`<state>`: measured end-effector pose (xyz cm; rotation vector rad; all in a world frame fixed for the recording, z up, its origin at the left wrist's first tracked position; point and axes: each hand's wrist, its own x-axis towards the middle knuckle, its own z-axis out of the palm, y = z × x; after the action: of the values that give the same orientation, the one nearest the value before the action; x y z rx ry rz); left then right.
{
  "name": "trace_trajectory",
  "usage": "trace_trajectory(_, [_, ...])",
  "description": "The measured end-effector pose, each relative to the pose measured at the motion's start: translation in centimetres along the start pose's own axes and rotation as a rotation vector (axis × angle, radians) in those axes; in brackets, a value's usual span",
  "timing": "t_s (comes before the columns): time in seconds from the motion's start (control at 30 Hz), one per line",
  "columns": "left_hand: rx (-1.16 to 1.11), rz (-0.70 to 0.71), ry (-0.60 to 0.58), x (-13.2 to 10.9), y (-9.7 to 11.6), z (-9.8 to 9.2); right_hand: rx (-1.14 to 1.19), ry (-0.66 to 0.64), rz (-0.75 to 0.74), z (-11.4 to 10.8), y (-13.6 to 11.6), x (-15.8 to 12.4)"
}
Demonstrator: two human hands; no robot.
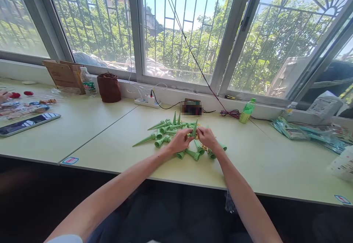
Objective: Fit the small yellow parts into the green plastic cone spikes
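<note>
My left hand point(179, 141) is closed round a green plastic spike point(194, 128), held with its point up. Beside it, my right hand point(206, 137) has its fingers pinched together at the spike's side; what they hold, if anything, is too small to make out. Around and under both hands lies a loose pile of similar green spikes point(146, 140), some lying flat, with hollow open ends point(157, 144) showing. Small yellowish pieces point(204, 147) are scattered among them, partly hidden by my hands.
A phone point(30, 123) and plastic-wrapped items point(27, 109) lie at left, near another person's hand point(3, 95). Along the window stand a brown bag point(108, 87), a power strip point(147, 102) with cables, and a green bottle point(247, 111). Plastic packages point(295, 129) lie at right.
</note>
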<state>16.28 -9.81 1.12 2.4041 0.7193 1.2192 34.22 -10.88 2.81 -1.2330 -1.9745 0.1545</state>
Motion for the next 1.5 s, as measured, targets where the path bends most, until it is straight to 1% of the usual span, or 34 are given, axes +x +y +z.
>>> trace_trajectory(0.17, [0.018,0.000,0.009,0.0,0.0,0.0,0.007,-0.012,0.007,0.0,0.0,0.0])
trace_trajectory(0.37, [0.015,0.003,-0.008,0.0,0.1,0.0,0.033,-0.025,0.018,0.1,0.2,0.0])
trace_trajectory(0.97, [0.006,-0.002,-0.008,0.0,0.0,0.0,0.027,-0.026,0.011,0.0,0.3,0.0])
trace_trajectory(1.1, [0.010,-0.004,-0.014,0.0,-0.3,0.0,0.020,-0.033,0.014,0.0,0.3,0.0])
trace_trajectory(1.27, [0.028,-0.011,0.011,0.0,-0.8,0.2,0.007,-0.035,0.014,0.1,0.5,0.0])
trace_trajectory(1.5, [0.038,-0.009,0.013,0.2,-1.1,0.2,0.045,-0.018,0.060,0.1,0.4,0.0])
